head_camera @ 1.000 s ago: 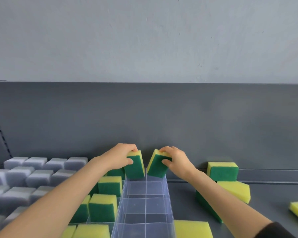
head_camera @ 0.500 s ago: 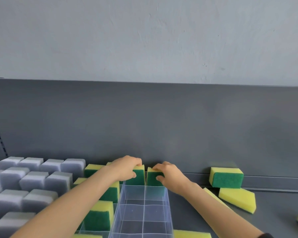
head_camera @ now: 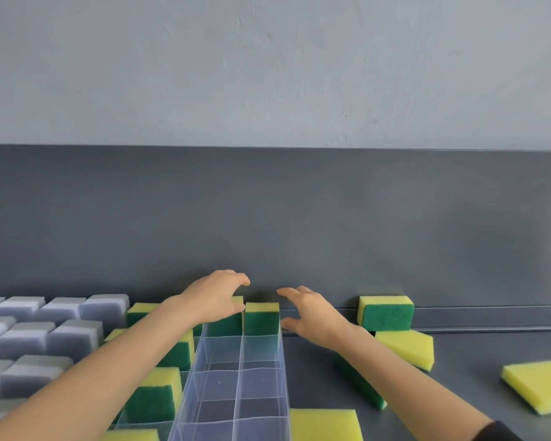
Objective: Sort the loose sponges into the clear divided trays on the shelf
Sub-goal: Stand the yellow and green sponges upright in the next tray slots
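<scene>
We'd call this partway done. The clear plastic divided tray (head_camera: 261, 386) runs between the forearms up to the fingertips. Its two farthest cells each hold a sponge standing on edge, green face toward us. The right-cell yellow-and-green sponge (head_camera: 261, 318) sits just left of the right hand (head_camera: 312, 316). The left-cell yellow-and-green sponge (head_camera: 226, 326) is half hidden under the left hand (head_camera: 217, 297). Neither hand grips anything. The right hand is spread, fingers straight, beside the tray's outer wall & apart from its sponge. The left hand arches loosely over its sponge w/ fingers relaxed; we can't tell if the thumb touches the foam. Tray rows nearer the wrists & elbows show bare cells, so most of this tray is unfilled. Left of the left forearm stands a row of upright yellow-and-green sponges (head_camera: 153, 396), prob. in a neighbouring clear tray, though its walls are hard to make out. Further left are ranks of grey-white foam blocks (head_camera: 67, 335). To the right of the right hand, on the dark grey shelf (head_camera: 477, 354), at least five are loose:
- an upright sponge at the back lip (head_camera: 385, 315)
- a tilted yellow sponge (head_camera: 407, 348) just below it
- an on-edge sponge under the right forearm (head_camera: 363, 386)
- a flat yellow sponge far right (head_camera: 538, 389)
- a flat yellow sponge by the right elbow (head_camera: 325, 424)
</scene>
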Demonstrator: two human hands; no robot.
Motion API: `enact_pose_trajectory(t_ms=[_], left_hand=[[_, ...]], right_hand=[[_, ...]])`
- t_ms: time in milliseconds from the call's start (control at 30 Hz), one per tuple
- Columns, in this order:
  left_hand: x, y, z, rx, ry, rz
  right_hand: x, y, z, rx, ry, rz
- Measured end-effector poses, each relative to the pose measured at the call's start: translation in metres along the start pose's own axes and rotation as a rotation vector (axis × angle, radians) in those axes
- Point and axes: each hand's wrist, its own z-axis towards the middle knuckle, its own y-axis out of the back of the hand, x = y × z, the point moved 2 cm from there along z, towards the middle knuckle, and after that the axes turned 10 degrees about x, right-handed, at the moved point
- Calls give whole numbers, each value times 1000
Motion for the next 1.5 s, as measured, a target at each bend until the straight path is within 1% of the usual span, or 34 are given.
enact_pose_trajectory(t_ms=[167, 367, 567, 800, 967, 1133, 1233, 1400, 1500], left_hand=[[-29, 6, 5, -73, -69, -46], [-90, -1, 21, -46, -199, -41], [-145, -16, 40, -9, -293, -35], [-190, -35, 63, -30, -314, -22], [-205, -51, 79, -62, -263, 30], [-205, -58, 89, -82, -189, 107], [-201, -62, 92, -62, -141, 141], [-199, -71, 97, -33, -98, 131], [-199, -75, 101, -27, -78, 93]], right_hand=[[-23, 14, -27, -37, -71, 7], [-71, 34, -83, -104, -203, -9], [-124, 54, -147, -161, -339, -13], [-186, 67, -213, -173, -535, -46], [-216, 66, -243, -86, -640, -60], [-235, 55, -246, 10, -664, -98], [-240, 46, -235, 46, -631, -97], [-239, 37, -199, 45, -518, -100], [-237, 36, -179, 26, -512, -144]])
